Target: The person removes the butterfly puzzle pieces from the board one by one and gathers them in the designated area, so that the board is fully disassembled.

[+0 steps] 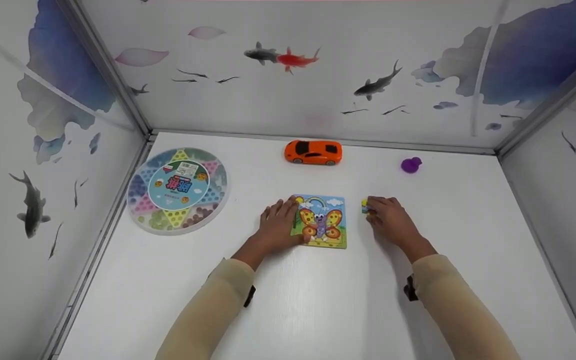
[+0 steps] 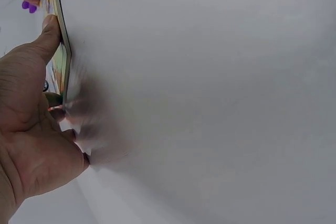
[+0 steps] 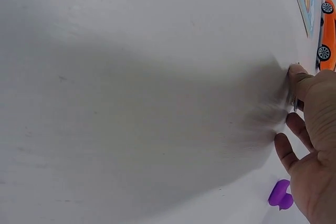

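A square butterfly puzzle board [image 1: 320,220] lies flat in the middle of the table. My left hand [image 1: 280,227] rests at its left side, fingers extended and spread, thumb on the lower part of the board. In the left wrist view the thumb [image 2: 50,38] touches the face near the edge, and other fingertips reach the table. To the right of the board, my right hand [image 1: 390,217] pinches a small yellow, green and blue puzzle piece [image 1: 364,206] between thumb and fingers, just above or on the table; which one I cannot tell. The hand mostly hides that piece.
An orange toy car [image 1: 313,152] stands behind the board. A purple toy duck [image 1: 411,165] sits at the back right. At the left lies a round Chinese checkers set [image 1: 178,191] under a clear cover. Printed panels [image 1: 308,100] enclose the table's back and sides.
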Demonstrator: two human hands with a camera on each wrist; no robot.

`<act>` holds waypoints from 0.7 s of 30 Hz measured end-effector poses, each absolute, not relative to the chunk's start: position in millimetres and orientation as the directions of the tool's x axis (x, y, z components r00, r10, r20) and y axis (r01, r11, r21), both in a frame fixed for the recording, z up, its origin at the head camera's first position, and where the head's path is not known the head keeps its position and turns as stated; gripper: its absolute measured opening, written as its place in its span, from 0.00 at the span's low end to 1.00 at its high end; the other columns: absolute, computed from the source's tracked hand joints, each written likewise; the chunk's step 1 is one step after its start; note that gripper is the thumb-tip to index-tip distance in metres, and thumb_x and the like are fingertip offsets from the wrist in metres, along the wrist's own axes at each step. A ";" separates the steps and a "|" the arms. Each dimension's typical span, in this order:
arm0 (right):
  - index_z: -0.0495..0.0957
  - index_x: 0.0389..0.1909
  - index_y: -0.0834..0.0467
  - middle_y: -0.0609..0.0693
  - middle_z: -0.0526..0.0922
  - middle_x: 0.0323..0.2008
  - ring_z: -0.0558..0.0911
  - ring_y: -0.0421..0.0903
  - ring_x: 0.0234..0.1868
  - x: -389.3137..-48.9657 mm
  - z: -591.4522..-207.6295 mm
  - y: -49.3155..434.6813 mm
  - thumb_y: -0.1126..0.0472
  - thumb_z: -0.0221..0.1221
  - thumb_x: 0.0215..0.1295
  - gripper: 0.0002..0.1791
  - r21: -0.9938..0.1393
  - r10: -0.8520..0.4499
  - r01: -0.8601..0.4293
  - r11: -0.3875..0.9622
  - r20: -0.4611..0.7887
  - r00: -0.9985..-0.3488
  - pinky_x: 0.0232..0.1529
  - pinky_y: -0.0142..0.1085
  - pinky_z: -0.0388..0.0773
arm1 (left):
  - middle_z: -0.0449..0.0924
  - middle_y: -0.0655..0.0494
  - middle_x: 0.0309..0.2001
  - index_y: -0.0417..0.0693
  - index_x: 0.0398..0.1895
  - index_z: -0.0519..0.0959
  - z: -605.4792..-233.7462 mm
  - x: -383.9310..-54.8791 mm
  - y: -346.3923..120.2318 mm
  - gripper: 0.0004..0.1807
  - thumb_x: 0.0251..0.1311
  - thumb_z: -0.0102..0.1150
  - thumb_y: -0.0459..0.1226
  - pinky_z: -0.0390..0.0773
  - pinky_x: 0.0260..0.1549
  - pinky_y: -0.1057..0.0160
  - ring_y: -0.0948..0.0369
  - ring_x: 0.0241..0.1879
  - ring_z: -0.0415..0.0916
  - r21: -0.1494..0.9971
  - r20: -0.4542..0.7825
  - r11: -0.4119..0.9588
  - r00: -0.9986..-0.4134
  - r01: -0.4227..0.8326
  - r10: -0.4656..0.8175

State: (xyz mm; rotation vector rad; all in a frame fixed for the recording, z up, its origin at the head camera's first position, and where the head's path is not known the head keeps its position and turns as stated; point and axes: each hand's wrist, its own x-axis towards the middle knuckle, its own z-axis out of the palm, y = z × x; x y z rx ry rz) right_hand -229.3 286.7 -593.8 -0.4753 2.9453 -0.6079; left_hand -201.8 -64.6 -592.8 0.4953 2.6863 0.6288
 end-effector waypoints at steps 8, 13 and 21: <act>0.77 0.75 0.64 0.62 0.76 0.78 0.76 0.68 0.74 -229.2 -593.0 286.4 0.63 0.64 0.81 0.26 -0.397 -0.314 -0.267 0.878 -0.057 -0.948 0.77 0.66 0.73 | 0.39 0.53 0.93 0.49 0.92 0.49 -602.4 -206.4 -62.4 0.58 0.72 0.65 0.64 0.41 0.88 0.32 0.43 0.92 0.37 0.491 -0.259 0.840 -0.882 0.231 0.394; 0.78 0.75 0.64 0.62 0.76 0.78 0.75 0.68 0.74 -228.2 -593.1 285.4 0.63 0.63 0.82 0.25 -0.394 -0.308 -0.265 0.880 -0.049 -0.950 0.75 0.67 0.74 | 0.41 0.52 0.93 0.49 0.92 0.50 -598.2 -203.1 -63.1 0.56 0.73 0.63 0.64 0.43 0.88 0.33 0.43 0.92 0.38 0.480 -0.240 0.841 -0.884 0.252 0.402; 0.80 0.73 0.64 0.62 0.77 0.76 0.74 0.68 0.73 -225.4 -592.8 282.3 0.65 0.61 0.82 0.23 -0.390 -0.315 -0.286 0.875 -0.011 -0.949 0.67 0.72 0.76 | 0.40 0.53 0.93 0.50 0.92 0.51 -604.2 -208.0 -63.7 0.57 0.71 0.66 0.64 0.41 0.88 0.32 0.43 0.92 0.37 0.502 -0.256 0.835 -0.884 0.225 0.392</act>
